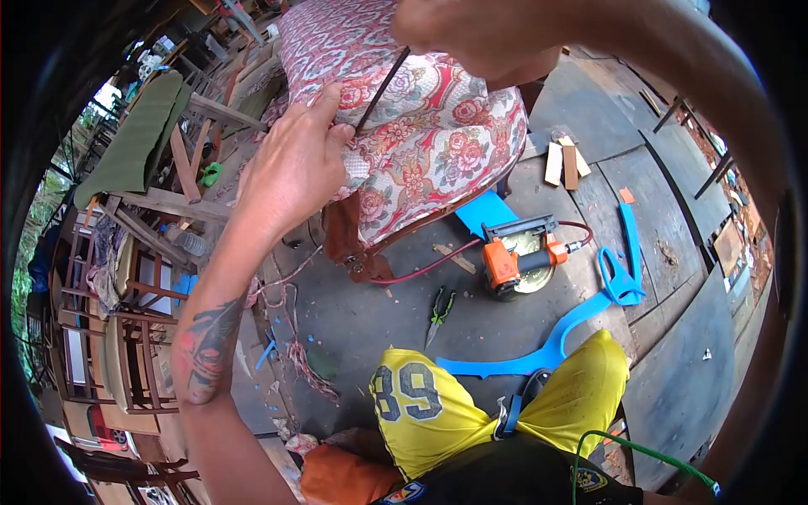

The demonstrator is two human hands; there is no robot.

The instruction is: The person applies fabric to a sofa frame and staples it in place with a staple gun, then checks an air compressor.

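Note:
A chair seat covered in red-and-cream floral upholstery fabric stands in front of me, its wooden frame showing along the lower edge. My left hand is at the fabric's left side, fingers bent and apparently pinching a fold. A thin dark rod slants down across the fabric, its lower end beside my left thumb. My right hand is closed around the upper end of the rod, over the far right part of the seat. Its fingertips are hidden, and the rod's tip cannot be made out clearly.
An orange-and-black air stapler with a red hose lies on a round tin. Green-handled pliers, blue strips and wood offcuts lie on the dark floor sheets. Chair frames crowd the left.

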